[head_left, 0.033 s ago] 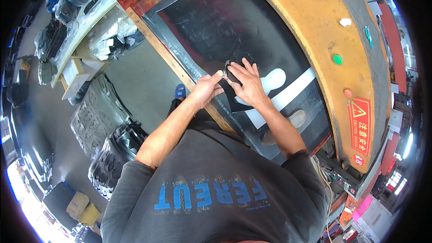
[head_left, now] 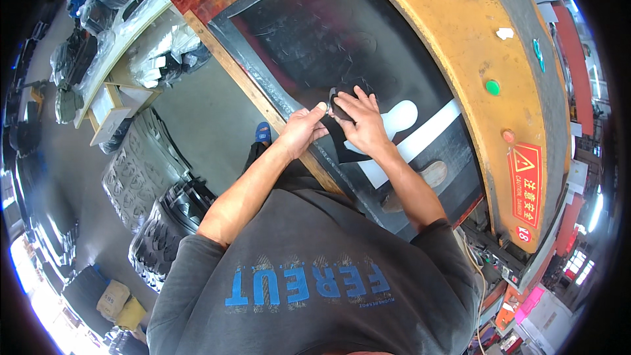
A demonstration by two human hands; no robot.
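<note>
My left hand [head_left: 303,130] is closed at the near left edge of the pressing bed, thumb against fingers, pinching the side of a small dark piece with a shiny metal-like rim [head_left: 330,101]. Over the top of that piece lies my right hand [head_left: 360,126], fingers stretched out and slightly spread. The hands hide most of its shape. Beneath them is a black flat sheet [head_left: 343,151]. Right of my right hand show a white rounded cut shape [head_left: 399,117] and a long white strip [head_left: 434,130]. A pale oval patch [head_left: 434,174] lies nearer my right forearm.
A wide yellow machine beam [head_left: 453,39] with a green button [head_left: 493,87] and a red warning label [head_left: 526,181] curves along the right. A wooden edge [head_left: 246,89] borders the bed. At left stand a shelf [head_left: 108,115] with plastic-wrapped goods and stacked dark cut sheets [head_left: 141,171].
</note>
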